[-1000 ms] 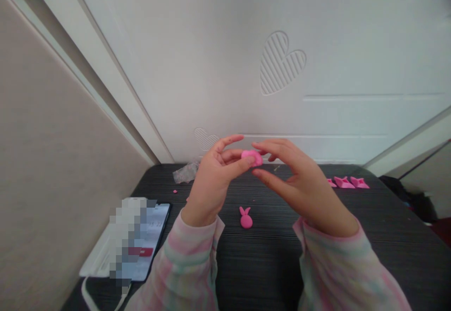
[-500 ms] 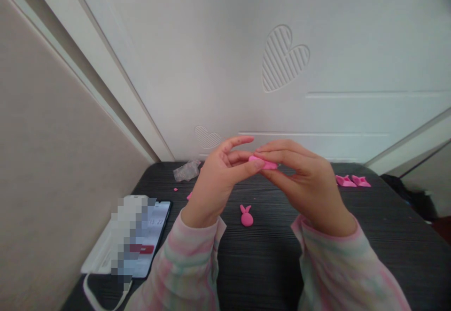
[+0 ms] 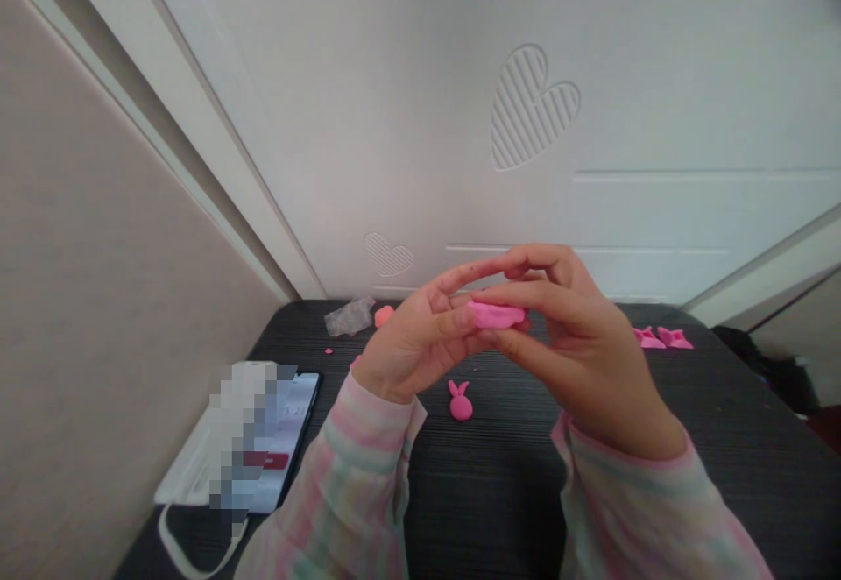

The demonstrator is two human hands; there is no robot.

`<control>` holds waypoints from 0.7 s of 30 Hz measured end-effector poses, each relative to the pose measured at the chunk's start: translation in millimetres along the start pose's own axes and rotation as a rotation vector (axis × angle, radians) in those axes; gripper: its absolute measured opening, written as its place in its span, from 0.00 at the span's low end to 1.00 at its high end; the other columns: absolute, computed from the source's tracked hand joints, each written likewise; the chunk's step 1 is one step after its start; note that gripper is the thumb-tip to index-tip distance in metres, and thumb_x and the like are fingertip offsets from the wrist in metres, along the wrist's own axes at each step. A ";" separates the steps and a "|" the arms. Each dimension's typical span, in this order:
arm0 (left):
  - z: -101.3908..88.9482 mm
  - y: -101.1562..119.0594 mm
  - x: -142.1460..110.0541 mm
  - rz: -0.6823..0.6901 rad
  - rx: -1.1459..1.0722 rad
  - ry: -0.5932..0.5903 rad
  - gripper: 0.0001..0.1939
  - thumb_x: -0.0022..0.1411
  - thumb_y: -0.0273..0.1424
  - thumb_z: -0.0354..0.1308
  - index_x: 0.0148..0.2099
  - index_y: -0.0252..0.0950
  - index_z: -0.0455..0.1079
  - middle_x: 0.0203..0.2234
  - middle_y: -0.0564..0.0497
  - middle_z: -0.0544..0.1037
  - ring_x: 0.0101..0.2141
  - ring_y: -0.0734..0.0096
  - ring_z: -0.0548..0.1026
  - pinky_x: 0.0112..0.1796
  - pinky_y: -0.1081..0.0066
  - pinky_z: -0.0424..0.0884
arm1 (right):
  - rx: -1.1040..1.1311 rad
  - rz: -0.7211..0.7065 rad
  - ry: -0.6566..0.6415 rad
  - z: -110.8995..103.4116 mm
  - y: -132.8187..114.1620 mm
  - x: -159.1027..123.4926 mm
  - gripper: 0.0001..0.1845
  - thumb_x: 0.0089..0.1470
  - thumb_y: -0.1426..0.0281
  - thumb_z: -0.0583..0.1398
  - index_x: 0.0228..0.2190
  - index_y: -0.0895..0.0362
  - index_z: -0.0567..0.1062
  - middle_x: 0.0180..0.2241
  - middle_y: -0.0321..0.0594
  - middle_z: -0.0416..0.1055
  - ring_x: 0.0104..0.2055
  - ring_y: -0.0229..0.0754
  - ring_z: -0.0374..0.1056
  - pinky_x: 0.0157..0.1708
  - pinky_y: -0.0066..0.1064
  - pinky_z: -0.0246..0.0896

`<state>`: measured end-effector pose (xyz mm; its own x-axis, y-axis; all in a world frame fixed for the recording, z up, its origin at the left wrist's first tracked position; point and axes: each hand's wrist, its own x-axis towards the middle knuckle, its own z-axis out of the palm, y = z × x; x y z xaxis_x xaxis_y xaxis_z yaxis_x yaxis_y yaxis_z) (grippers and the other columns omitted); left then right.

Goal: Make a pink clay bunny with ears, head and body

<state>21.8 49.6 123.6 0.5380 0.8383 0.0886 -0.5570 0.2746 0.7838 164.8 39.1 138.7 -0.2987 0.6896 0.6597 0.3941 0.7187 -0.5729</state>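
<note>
A flattened lump of pink modelling clay is held up above the table between both hands. My left hand grips its left end, thumb in front and fingers behind. My right hand pinches the clay from the right, fingers on top and thumb below. Below them on the table lies a small pink clay rabbit head with two long ears. Partly hidden behind my left wrist are an orange lump and a bit of pink clay.
The dark table meets a white panel with heart carvings. At left lie a phone and a white case with a strap. A clear plastic wrapper and a pink crumb sit behind. Pink folded pieces lie at right.
The clay has turned, showing a broader side. My right fingers have spread and lifted, and my left index finger now reaches toward them. The orange lump has come into view.
</note>
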 end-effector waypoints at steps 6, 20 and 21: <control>-0.5 2.7 -1.3 -0.003 -0.030 0.036 0.25 0.41 0.30 0.65 0.44 0.40 0.65 0.33 0.52 0.75 0.30 0.76 0.74 0.34 0.76 0.68 | -0.065 -0.040 -0.019 -1.6 -5.1 1.2 0.12 0.46 0.74 0.59 0.35 0.50 0.73 0.43 0.39 0.63 0.47 0.41 0.60 0.46 0.36 0.59; 3.7 6.7 -5.7 0.361 0.319 0.295 0.15 0.44 0.21 0.62 0.36 0.39 0.66 0.23 0.58 0.76 0.26 0.79 0.74 0.31 0.78 0.68 | 0.033 0.070 -0.086 -9.9 -3.0 -0.4 0.20 0.47 0.69 0.60 0.44 0.50 0.66 0.41 0.39 0.66 0.42 0.41 0.64 0.42 0.35 0.63; 4.7 5.9 -6.0 0.396 0.381 0.338 0.14 0.44 0.22 0.63 0.35 0.39 0.66 0.23 0.58 0.76 0.26 0.78 0.74 0.31 0.76 0.68 | 0.061 0.101 -0.090 -9.2 -3.0 0.1 0.18 0.47 0.68 0.59 0.43 0.50 0.67 0.39 0.39 0.67 0.40 0.40 0.65 0.40 0.34 0.64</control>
<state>18.2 44.1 130.6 0.0743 0.9609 0.2668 -0.3755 -0.2209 0.9001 171.6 36.3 144.9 -0.3381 0.7619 0.5525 0.3729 0.6475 -0.6646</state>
